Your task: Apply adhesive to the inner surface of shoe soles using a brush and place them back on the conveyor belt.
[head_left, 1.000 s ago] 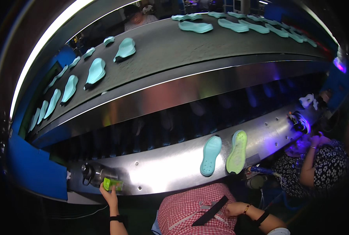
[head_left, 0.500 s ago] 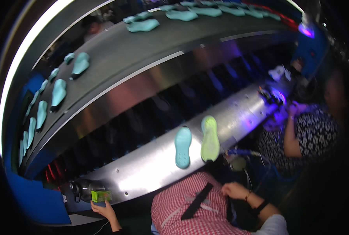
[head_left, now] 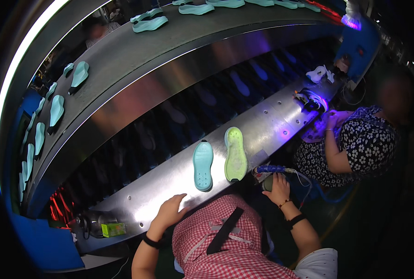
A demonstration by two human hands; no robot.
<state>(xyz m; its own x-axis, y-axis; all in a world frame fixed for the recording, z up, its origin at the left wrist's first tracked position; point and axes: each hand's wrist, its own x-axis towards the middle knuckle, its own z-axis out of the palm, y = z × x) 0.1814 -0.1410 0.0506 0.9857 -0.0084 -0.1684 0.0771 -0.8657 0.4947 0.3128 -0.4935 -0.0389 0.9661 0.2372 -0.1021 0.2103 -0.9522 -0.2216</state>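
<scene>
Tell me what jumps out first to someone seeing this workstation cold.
Two shoe soles lie side by side on the shiny steel shelf at the middle: a teal sole and a yellow-green sole. The left hand rests flat on the shelf edge just below the teal one, while the right hand grips a dark tool with a blue handle beside the yellow-green one. Above, a curved belt carries rows of teal soles, and purple light glows at the right.

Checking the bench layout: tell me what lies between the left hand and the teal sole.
Head view: only bare steel shelf separates the left hand from the teal sole; nothing sits in that stretch.
</scene>
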